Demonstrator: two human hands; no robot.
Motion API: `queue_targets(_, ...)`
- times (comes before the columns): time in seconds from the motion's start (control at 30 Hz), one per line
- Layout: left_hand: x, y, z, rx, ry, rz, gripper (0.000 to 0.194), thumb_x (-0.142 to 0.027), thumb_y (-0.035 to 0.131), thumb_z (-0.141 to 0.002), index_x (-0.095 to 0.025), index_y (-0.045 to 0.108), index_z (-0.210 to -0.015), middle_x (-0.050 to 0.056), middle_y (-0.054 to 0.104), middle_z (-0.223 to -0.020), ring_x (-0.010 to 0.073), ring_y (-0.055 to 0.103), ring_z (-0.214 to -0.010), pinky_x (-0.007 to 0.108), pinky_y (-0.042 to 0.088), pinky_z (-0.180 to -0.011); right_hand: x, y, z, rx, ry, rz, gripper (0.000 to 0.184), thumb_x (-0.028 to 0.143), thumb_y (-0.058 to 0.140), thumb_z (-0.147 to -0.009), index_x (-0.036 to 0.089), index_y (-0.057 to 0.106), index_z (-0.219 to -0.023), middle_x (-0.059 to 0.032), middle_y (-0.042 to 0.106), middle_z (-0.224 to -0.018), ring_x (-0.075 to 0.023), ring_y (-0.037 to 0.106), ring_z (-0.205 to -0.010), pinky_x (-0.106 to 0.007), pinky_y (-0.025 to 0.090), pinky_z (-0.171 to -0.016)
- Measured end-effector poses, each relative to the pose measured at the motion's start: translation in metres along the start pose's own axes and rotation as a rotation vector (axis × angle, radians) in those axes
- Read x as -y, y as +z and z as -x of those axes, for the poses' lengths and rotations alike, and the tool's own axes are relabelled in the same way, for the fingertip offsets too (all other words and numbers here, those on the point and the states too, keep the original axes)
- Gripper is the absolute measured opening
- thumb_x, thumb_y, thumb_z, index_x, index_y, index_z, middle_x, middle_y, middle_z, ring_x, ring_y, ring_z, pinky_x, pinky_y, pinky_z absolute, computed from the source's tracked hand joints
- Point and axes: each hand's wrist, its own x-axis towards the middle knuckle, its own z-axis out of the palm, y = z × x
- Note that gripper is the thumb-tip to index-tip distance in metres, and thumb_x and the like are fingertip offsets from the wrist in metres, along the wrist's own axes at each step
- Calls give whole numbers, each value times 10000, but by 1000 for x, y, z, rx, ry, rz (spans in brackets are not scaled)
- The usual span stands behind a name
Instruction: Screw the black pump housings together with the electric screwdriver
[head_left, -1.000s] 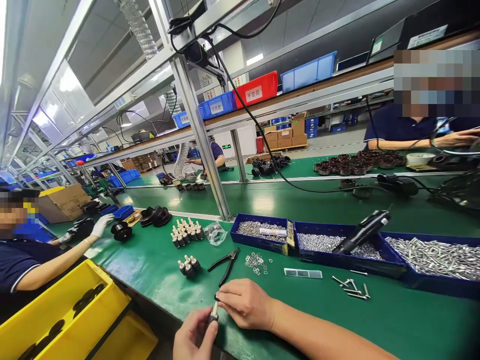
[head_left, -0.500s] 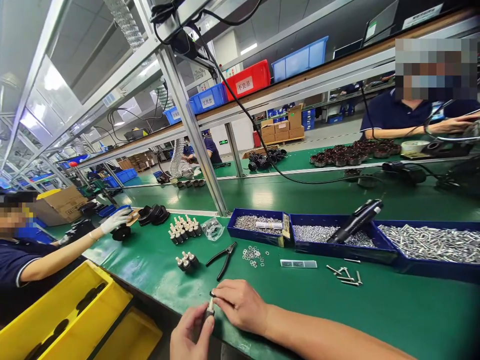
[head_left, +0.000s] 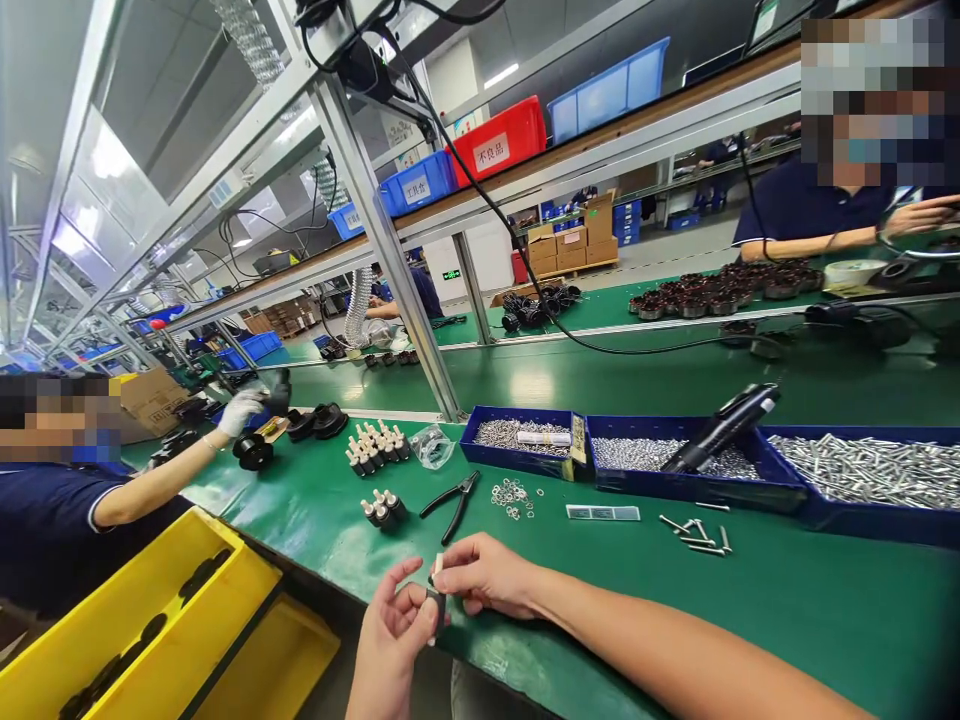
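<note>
Near the bench's front edge, my left hand [head_left: 397,630] grips a small black cylindrical part with a white shaft [head_left: 436,603], holding its dark body between thumb and fingers, index finger raised. The fingers of my right hand [head_left: 487,578] are closed around the white shaft at its top; whether they also hold a small black ring is hidden. Beyond the hands stand similar black parts with white shafts, a small group [head_left: 382,508] and a larger one [head_left: 376,446]. Black-handled pliers [head_left: 452,505] lie beside small loose metal rings [head_left: 511,495].
Blue bins of small metal pieces [head_left: 517,440], [head_left: 675,460] and screws [head_left: 870,475] line the back. A black electric screwdriver [head_left: 724,430] rests across the middle bin. Loose screws [head_left: 697,535] lie at right. A co-worker's gloved hand [head_left: 241,412] and a yellow bin [head_left: 240,580] are at left.
My right fingers have come down from a black ring over the shaft's tip to the shaft itself. My left index finger has lifted. The co-worker's gloved hand has raised a dark piece.
</note>
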Motion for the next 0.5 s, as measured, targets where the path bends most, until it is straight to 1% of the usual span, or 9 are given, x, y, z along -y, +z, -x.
queue_targets(0.03, -2, 3, -1, 19, -39, 61, 733, -405, 1006, -723, -180, 632, -1312, 23, 702, -785, 153, 679, -727, 227, 529, -699, 0, 1, 0, 8, 14, -25, 607, 610, 1025, -568, 130, 775, -843, 41, 495, -623, -86, 388, -557, -216, 332, -480)
queue_targets(0.1, -6, 9, -2, -1, -119, 183, 729, -381, 1033, -689, -178, 631, -1262, 38, 734, -837, 157, 709, -760, 232, 552, -730, -1, 2, 0, -19, -9, -63, 631, 674, 992, -619, 130, 745, -822, 52, 458, -606, -82, 360, -559, -214, 305, -483)
queue_targets(0.17, -8, 16, -5, -54, -190, 294, 733, -355, 1067, -628, -160, 655, -1203, 64, 762, -907, 166, 733, -783, 243, 580, -748, -2, 1, -1, -82, -88, -78, 656, 740, 929, -694, 134, 728, -843, 47, 479, -612, -83, 381, -563, -213, 309, -493)
queue_targets(0.2, -8, 20, -6, -74, -218, 339, 727, -338, 1079, -602, -150, 672, -1174, 71, 767, -929, 165, 738, -782, 242, 588, -741, -2, 0, -2, -115, -139, -77, 662, 755, 908, -719, 141, 724, -882, 42, 513, -637, -82, 403, -566, -211, 318, -497)
queue_targets(0.27, -8, 26, -8, -94, -252, 413, 679, -307, 1087, -582, -136, 706, -1118, 69, 766, -944, 148, 732, -765, 223, 587, -704, -4, -3, -3, -155, -229, -61, 666, 745, 920, -714, 165, 709, -963, 22, 617, -755, -78, 460, -571, -207, 351, -497)
queue_targets(0.33, -8, 29, -9, -96, -272, 470, 614, -290, 1083, -593, -127, 734, -1071, 55, 756, -933, 129, 718, -744, 207, 583, -671, -5, -5, -3, -144, -279, -29, 665, 715, 950, -692, 180, 701, -997, 0, 689, -859, -88, 532, -582, -211, 398, -498)
queue_targets(0.43, -8, 30, -9, -90, -284, 502, 545, -277, 1072, -619, -117, 758, -1034, 45, 741, -917, 117, 706, -736, 196, 579, -652, -8, -8, -3, -94, -310, 36, 612, 678, 933, -747, 167, 753, -1031, -23, 720, -811, -137, 623, -625, -234, 474, -536)
queue_targets(0.5, -6, 29, -9, -89, -280, 499, 519, -276, 1066, -632, -118, 762, -1021, 44, 737, -925, 115, 706, -744, 188, 569, -645, -10, -9, -3, -93, -343, 75, 564, 641, 923, -784, 162, 793, -1051, -46, 747, -834, -164, 673, -703, -261, 535, -620)
